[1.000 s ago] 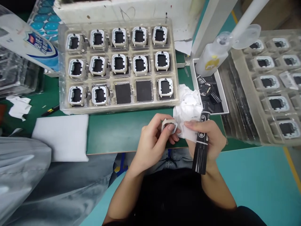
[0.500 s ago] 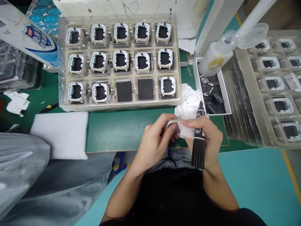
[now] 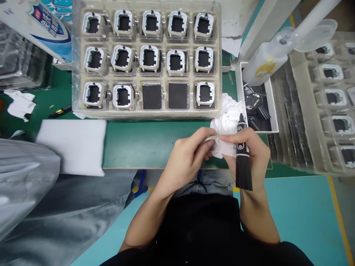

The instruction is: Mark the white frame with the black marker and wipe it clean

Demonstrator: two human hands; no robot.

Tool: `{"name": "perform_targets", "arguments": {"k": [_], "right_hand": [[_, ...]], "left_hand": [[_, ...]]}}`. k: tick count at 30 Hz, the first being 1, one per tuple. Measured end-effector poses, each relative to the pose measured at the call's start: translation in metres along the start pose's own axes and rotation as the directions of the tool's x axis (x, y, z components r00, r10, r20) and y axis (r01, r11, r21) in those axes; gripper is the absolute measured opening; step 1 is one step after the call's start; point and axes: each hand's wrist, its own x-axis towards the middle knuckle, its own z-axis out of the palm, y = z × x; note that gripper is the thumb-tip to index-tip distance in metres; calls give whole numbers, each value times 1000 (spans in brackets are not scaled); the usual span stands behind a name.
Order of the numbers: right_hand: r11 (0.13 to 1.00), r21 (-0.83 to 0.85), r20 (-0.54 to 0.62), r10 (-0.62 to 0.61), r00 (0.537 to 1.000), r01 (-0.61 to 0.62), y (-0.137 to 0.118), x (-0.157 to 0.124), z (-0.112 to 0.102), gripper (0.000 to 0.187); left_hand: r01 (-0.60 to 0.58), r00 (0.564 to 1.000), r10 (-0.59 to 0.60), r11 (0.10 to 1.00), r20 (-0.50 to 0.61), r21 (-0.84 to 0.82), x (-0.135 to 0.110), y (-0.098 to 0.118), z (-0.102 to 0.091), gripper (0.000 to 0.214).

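In my left hand (image 3: 191,155), thumb and fingers pinch a pale watch case frame (image 3: 212,138), seen nearly edge-on and mostly covered by the fingers. My right hand (image 3: 253,155) is closed around a black marker pen (image 3: 243,166), its tip pointing away from me. The same hand presses a crumpled white tissue (image 3: 224,147) toward the frame, with the thumb at the frame's right end. Beyond the hands, a clear plastic tray (image 3: 146,113) carries rows of similar white frames; two of its front pockets show only black pads.
A white foam sheet (image 3: 70,147) lies at the left by a person in grey clothing (image 3: 24,177). A white box (image 3: 274,114) with dark parts and a pump bottle (image 3: 262,64) stand to the right. More loaded trays (image 3: 307,122) are stacked farther right.
The camera view has shifted, so the tray sits higher in the picture. Both hands stay together, and the frame has turned a little flatter between the fingers.
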Motion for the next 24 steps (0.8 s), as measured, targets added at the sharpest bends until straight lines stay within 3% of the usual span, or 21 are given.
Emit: {"name": "perform_targets", "arguments": {"k": [11, 16, 20, 24], "right_hand": [[1000, 18, 13, -8, 1000, 8, 1, 3, 0, 19], [997, 71, -60, -21, 998, 25, 3, 3, 1, 6], [986, 166, -163, 59, 985, -32, 10, -1, 0, 17], [971, 224, -134, 116, 984, -84, 10, -1, 2, 23]], "left_hand": [[-9, 1000, 9, 998, 8, 66, 2, 0, 3, 24], [27, 998, -31, 996, 56, 84, 2, 3, 2, 21], [98, 993, -99, 995, 64, 20, 1, 3, 1, 17], [153, 985, -146, 986, 95, -66, 1, 4, -1, 14]]}}
